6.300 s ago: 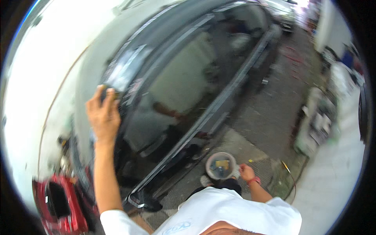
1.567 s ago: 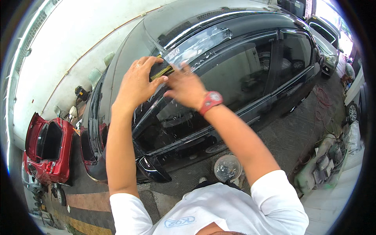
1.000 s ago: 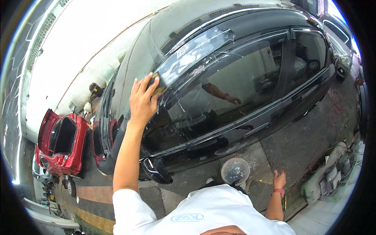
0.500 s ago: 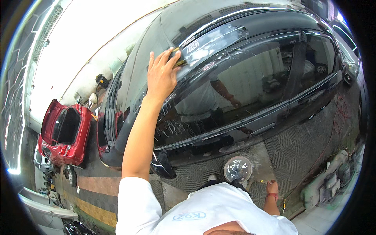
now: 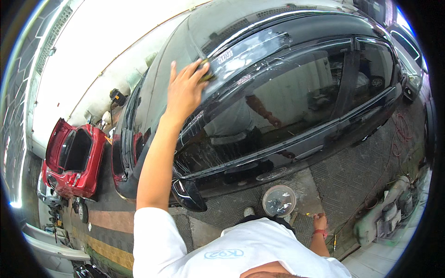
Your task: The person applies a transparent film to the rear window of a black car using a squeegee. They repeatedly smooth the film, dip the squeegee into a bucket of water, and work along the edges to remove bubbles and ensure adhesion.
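My left hand (image 5: 184, 88) reaches up and forward to the roof edge of a black car (image 5: 320, 136). Its fingers are closed on a small dark block with yellow edges (image 5: 206, 72), which is pressed to the paint. Beside the block the roof rail has a dull, whitish wet patch (image 5: 250, 51), and pale drips run down over the side window (image 5: 287, 88). Low at my right side hangs my right hand (image 5: 320, 221), a red band at the wrist. Its fingers are curled; anything inside them is too small to make out.
A round tub of liquid (image 5: 279, 200) stands on the floor by my feet. The car's side mirror (image 5: 189, 194) juts out near my left arm. A green compressor (image 5: 382, 217) and a red hose (image 5: 399, 134) lie to the right; a red car (image 5: 76, 160) with its hatch up stands left.
My left hand has shifted slightly left and down along the roof edge, still gripping the block. The view has moved a little; my right hand hangs in much the same spot.
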Tool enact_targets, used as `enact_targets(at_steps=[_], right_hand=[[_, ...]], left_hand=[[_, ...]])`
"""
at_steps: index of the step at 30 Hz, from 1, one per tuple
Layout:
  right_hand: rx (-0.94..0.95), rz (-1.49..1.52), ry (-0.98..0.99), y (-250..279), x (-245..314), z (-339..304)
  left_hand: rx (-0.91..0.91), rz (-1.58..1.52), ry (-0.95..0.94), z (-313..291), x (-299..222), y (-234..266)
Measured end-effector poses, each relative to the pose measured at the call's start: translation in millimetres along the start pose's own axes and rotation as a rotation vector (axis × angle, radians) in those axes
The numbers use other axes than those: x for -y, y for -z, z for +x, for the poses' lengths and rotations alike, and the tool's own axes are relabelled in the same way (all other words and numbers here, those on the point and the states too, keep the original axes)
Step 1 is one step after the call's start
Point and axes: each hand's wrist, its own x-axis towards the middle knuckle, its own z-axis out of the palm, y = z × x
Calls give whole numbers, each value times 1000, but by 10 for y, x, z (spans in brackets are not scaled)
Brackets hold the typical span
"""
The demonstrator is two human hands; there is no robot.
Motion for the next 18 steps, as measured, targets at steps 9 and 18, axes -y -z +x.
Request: enact_targets(at_steps=[9, 18], right_hand=[[18, 81, 52, 5, -121, -180], [-72, 93, 85, -64, -103, -104]], left_hand=[[-40, 40, -18, 438, -218, -71], [-41, 93, -4, -66, -69, -9]])
